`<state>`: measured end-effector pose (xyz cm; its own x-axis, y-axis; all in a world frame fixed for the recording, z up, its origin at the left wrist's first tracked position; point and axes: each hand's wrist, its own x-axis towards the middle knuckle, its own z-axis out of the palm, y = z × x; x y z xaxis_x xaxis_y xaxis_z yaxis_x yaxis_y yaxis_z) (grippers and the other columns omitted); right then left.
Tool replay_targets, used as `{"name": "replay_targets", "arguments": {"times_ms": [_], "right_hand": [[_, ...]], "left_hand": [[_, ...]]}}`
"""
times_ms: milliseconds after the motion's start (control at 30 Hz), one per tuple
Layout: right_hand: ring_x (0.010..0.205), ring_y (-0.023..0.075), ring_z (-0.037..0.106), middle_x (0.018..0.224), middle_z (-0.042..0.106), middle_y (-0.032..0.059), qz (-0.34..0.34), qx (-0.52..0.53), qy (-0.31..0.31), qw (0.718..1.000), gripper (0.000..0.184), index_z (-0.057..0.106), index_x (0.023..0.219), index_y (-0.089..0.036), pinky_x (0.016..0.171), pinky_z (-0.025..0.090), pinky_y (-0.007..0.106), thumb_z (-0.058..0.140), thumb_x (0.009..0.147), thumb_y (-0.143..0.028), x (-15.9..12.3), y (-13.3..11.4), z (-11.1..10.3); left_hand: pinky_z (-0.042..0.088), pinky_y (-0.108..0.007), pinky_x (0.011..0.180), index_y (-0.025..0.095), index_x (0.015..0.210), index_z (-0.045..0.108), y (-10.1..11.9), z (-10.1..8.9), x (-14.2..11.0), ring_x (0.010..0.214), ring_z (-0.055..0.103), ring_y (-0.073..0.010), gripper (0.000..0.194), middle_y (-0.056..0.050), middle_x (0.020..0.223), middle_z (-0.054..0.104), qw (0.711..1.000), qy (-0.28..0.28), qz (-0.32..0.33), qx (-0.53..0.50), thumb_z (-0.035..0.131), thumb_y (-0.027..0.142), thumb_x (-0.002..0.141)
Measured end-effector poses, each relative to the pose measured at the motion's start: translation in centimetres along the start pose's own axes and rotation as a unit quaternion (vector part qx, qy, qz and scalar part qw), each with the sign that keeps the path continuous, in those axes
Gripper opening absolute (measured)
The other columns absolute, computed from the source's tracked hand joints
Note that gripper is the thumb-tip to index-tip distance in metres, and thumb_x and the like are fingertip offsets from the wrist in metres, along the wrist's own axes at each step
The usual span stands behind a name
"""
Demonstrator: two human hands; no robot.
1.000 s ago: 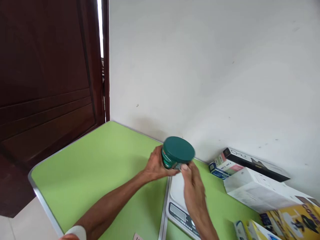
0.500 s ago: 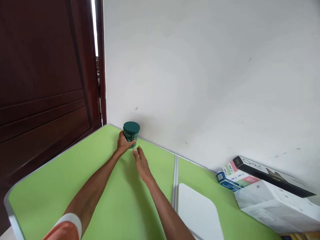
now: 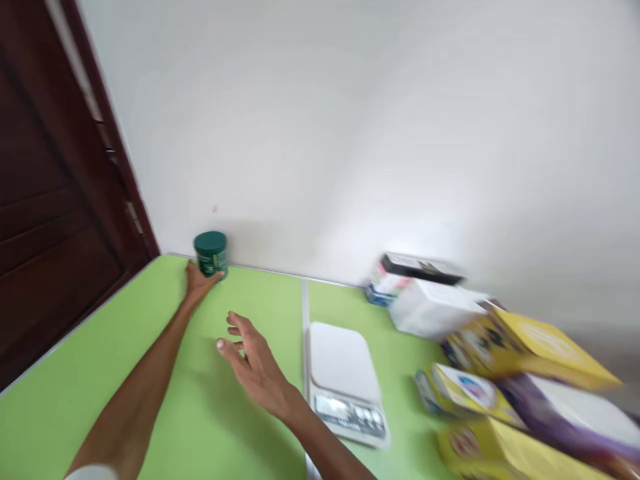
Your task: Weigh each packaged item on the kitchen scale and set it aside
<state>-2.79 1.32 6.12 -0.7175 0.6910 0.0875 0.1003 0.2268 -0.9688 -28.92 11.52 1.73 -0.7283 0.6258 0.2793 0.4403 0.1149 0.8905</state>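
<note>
While my left hand (image 3: 197, 285) curls round the lower part of the green tub (image 3: 211, 251), its thumb across the near side, the tub stands upright at the far edge of the green table (image 3: 120, 327), close to the wall (image 3: 300, 133). My right hand (image 3: 256, 368) hangs bare above the table, thumb and fingers spread wide, just left of the white scale (image 3: 344, 360). Off to the right sits a cluster of boxes (image 3: 434, 309), so blurred that I can't make out their lettering.

White sleeve cuff (image 3: 91, 473), bare left forearm (image 3: 135, 383)
</note>
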Motion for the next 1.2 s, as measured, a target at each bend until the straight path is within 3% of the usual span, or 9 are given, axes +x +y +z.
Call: {"name": "replay_targets", "arguments": {"times_ms": [100,267,433,500,567,700,867,1033,1200], "right_hand": [[0.130,0.0286,0.063,0.151,0.058,0.0143,-0.031,-0.031,0.067,0.997,0.062,0.046,0.156,-0.024,0.102,0.057,0.045,0.053,0.104,-0.057,-4.9,0.1,-2.0],[0.121,0.0246,0.068,0.131,0.071,0.0106,-0.069,-0.128,0.318,0.937,0.034,0.061,0.137,-0.025,0.100,0.057,0.041,0.049,0.107,-0.038,-15.3,2.3,-6.5],[0.120,0.0279,0.065,0.131,0.068,0.0133,-0.022,-0.213,0.614,0.760,0.036,0.063,0.134,-0.022,0.097,0.055,0.043,0.053,0.105,-0.042,-25.7,4.9,-10.2],[0.127,0.0310,0.059,0.140,0.061,0.0165,0.018,-0.215,0.703,0.678,0.048,0.057,0.141,-0.020,0.104,0.050,0.049,0.050,0.104,-0.050,-28.6,5.6,-11.7],[0.137,0.0344,0.051,0.150,0.052,0.0204,0.068,-0.177,0.749,0.635,0.062,0.050,0.149,-0.016,0.112,0.042,0.054,0.045,0.103,-0.058,-30.4,6.2,-13.1],[0.148,0.0366,0.042,0.159,0.047,0.0232,0.114,-0.065,0.717,0.684,0.082,0.044,0.155,-0.011,0.121,0.030,0.055,0.037,0.099,-0.071,-31.4,7.5,-15.5],[0.147,0.0365,0.044,0.157,0.050,0.0229,0.109,-0.054,0.685,0.718,0.088,0.050,0.153,-0.010,0.121,0.031,0.054,0.035,0.096,-0.076,-31.0,8.4,-15.9],[0.144,0.0380,0.047,0.154,0.053,0.0223,0.083,-0.076,0.678,0.726,0.086,0.052,0.152,-0.011,0.118,0.036,0.056,0.040,0.095,-0.075,-30.3,7.0,-14.6],[0.140,0.0335,0.054,0.153,0.056,0.0187,0.019,-0.070,0.597,0.799,0.074,0.054,0.150,-0.017,0.115,0.044,0.051,0.045,0.098,-0.068,-25.5,5.1,-14.0]], "left_hand": [[0.009,-0.067,0.129,0.001,0.156,0.014,1.0,-0.5,-3.0,0.160,0.005,-0.0494,0.123,-0.035,0.165,0.018,0.999,-0.018,-0.019,0.030,0.089,0.038,0.065],[0.021,-0.062,0.130,0.007,0.161,0.018,5.5,1.0,-11.6,0.158,0.022,-0.0418,0.112,-0.027,0.165,0.024,0.989,-0.079,0.116,0.042,0.078,0.050,0.078],[0.037,-0.062,0.123,0.019,0.161,0.029,13.3,4.0,-26.2,0.147,0.044,-0.0399,0.091,-0.020,0.163,0.038,0.941,-0.266,0.200,-0.059,0.072,0.052,0.088],[0.036,-0.059,0.124,0.025,0.161,0.031,15.5,5.4,-31.8,0.150,0.044,-0.0378,0.084,-0.016,0.166,0.038,0.899,-0.387,0.177,-0.102,0.069,0.052,0.091],[0.030,-0.058,0.128,0.025,0.164,0.026,16.8,7.0,-36.2,0.156,0.035,-0.0372,0.086,-0.017,0.170,0.032,0.852,-0.493,0.131,-0.116,0.066,0.055,0.093],[0.021,-0.054,0.132,0.018,0.167,0.018,18.2,10.4,-41.0,0.161,0.024,-0.0364,0.096,-0.021,0.172,0.024,0.809,-0.572,0.083,-0.109,0.065,0.055,0.092],[0.022,-0.052,0.132,0.018,0.165,0.022,18.9,12.2,-42.9,0.159,0.027,-0.0336,0.091,-0.020,0.167,0.033,0.824,-0.536,0.116,-0.138,0.067,0.048,0.091],[0.020,-0.051,0.133,0.019,0.166,0.018,19.8,9.5,-42.4,0.162,0.021,-0.0335,0.097,-0.019,0.171,0.026,0.858,-0.471,0.155,-0.135,0.070,0.049,0.089],[0.029,-0.053,0.129,0.021,0.165,0.022,19.5,5.9,-37.4,0.156,0.032,-0.0324,0.085,-0.017,0.164,0.036,0.906,-0.359,0.194,-0.114,0.063,0.046,0.095]]}}
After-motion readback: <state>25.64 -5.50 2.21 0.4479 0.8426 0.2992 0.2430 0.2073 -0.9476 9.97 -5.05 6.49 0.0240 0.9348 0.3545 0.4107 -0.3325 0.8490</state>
